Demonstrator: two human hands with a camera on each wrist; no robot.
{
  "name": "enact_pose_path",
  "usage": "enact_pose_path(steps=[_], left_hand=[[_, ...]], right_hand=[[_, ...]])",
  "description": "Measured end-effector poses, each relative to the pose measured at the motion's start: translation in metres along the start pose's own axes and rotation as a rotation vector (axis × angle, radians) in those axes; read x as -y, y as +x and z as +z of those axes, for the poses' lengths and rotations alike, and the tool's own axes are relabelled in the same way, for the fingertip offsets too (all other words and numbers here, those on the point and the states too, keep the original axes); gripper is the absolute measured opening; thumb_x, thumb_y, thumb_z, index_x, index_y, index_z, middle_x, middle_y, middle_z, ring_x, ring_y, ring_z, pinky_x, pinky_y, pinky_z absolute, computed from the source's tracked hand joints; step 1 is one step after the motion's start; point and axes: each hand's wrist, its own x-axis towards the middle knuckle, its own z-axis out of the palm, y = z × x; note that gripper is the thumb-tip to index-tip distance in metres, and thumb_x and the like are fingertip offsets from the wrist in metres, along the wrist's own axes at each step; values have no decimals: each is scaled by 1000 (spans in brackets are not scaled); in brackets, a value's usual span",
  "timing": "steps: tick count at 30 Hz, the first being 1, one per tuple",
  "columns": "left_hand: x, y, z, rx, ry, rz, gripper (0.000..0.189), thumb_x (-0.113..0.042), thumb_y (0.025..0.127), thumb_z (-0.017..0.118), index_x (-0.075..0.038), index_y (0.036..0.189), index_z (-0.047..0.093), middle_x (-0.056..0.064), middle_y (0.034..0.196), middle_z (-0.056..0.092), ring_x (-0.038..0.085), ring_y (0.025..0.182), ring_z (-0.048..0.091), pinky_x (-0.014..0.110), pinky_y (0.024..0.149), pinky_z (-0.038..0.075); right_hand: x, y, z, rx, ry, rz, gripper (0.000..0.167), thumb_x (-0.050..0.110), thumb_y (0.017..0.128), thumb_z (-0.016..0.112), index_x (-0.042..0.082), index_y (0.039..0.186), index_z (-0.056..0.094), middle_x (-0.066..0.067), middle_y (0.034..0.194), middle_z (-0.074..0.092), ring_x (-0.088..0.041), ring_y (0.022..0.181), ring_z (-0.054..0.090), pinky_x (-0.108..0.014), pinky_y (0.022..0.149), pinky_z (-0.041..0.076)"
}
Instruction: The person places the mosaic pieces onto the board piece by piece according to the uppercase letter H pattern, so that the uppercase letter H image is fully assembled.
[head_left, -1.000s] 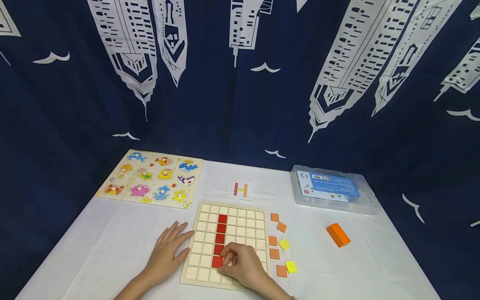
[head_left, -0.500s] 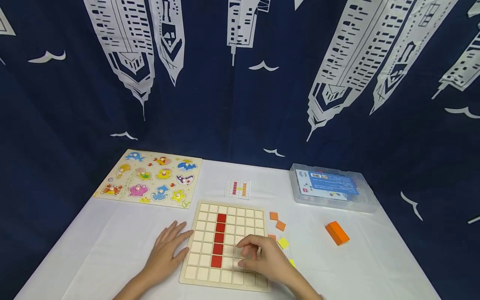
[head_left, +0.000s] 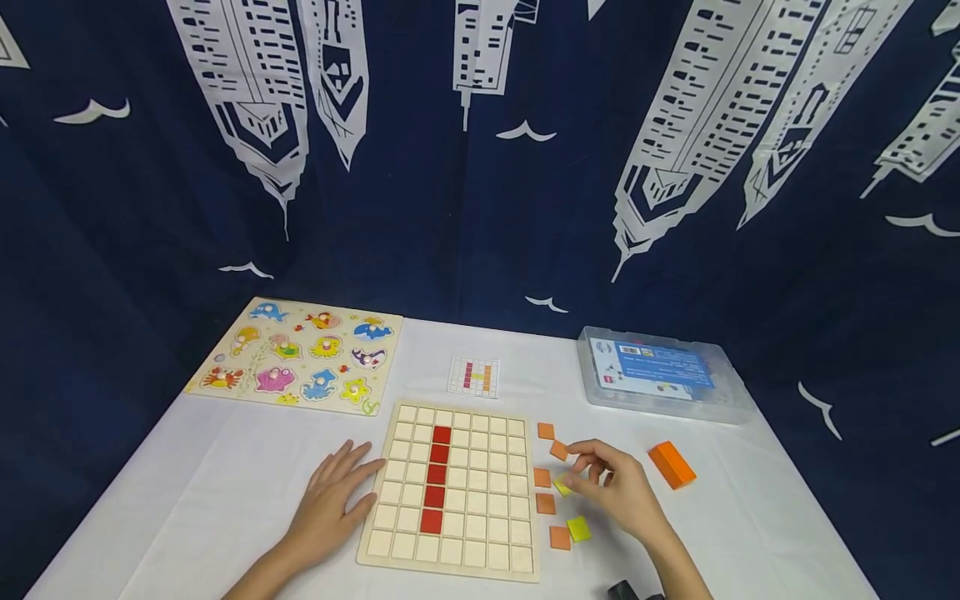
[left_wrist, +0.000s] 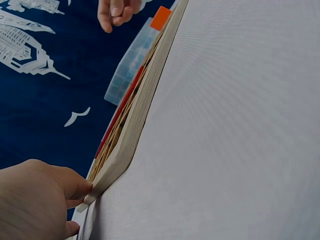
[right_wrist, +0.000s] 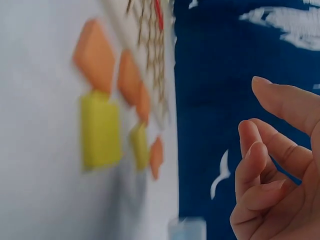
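A wooden grid board [head_left: 487, 575] lies on the white table, with a column of several red square tiles [head_left: 436, 473] set in its cells. My left hand [head_left: 330, 504] rests at the board's left side, fingers spread. In the left wrist view its fingertip [left_wrist: 82, 186] meets the board's wooden edge. Over the loose tiles right of the board hovers my right hand [head_left: 618, 492], thumb and index finger apart and nothing between them. Orange tiles [head_left: 545, 503] lie there in a rough column, beside a yellow tile [head_left: 578, 528] and a second yellow one partly hidden by the thumb.
Behind the board lies a small pattern card [head_left: 473, 376]. A sea-animal puzzle board [head_left: 300, 354] is at the back left, a clear plastic case [head_left: 660, 375] at the back right. An orange block [head_left: 672, 465] sits right of my right hand. A dark patterned curtain [head_left: 420, 233] hangs behind.
My right hand has moved right from beside the lowest red tile, across the grid, to the loose orange and yellow tiles. The left hand has stayed at the board's edge.
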Motion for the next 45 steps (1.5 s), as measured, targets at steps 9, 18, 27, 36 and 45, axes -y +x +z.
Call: enact_pose_path(steps=[9, 18, 27, 36, 45], left_hand=[[-2, 0, -2, 34, -15, -31, 43, -12, 86, 69, -9, 128, 63, 16, 148, 47, 41, 143, 29, 61, 115, 17], [1, -1, 0, 19, -2, -21, 43, -13, 85, 70, -10, 128, 63, 16, 148, 47, 41, 143, 30, 62, 114, 17], [0, 0, 0, 18, -4, -19, 43, -13, 85, 70, -10, 128, 63, 16, 148, 47, 41, 143, 30, 62, 113, 18], [0, -2, 0, 16, 4, -21, 43, -12, 85, 70, -10, 127, 64, 15, 148, 48, 41, 143, 30, 61, 113, 19], [0, -1, -1, 4, 8, -5, 42, -12, 86, 69, -10, 128, 64, 16, 147, 48, 41, 142, 31, 62, 114, 18]], right_hand=[[-36, 0, 3, 13, 37, 121, 35, 9, 75, 83, 6, 107, 70, 1, 79, 63, -5, 62, 47, -20, 53, 38], [-55, 3, 17, 44, 60, 220, 36, 9, 72, 85, 8, 105, 70, -3, 81, 63, -8, 61, 47, -19, 55, 39], [-53, 2, 22, 48, 3, 231, 37, 7, 69, 86, 11, 104, 71, 0, 81, 61, -8, 61, 45, -20, 56, 37], [-54, 1, 23, 75, -41, 192, 30, 3, 73, 82, 15, 99, 73, 4, 78, 60, -6, 61, 46, -19, 57, 39], [-58, 2, 15, 112, -28, 174, 24, 4, 77, 79, 9, 99, 72, 1, 78, 62, -5, 62, 46, -19, 55, 40]])
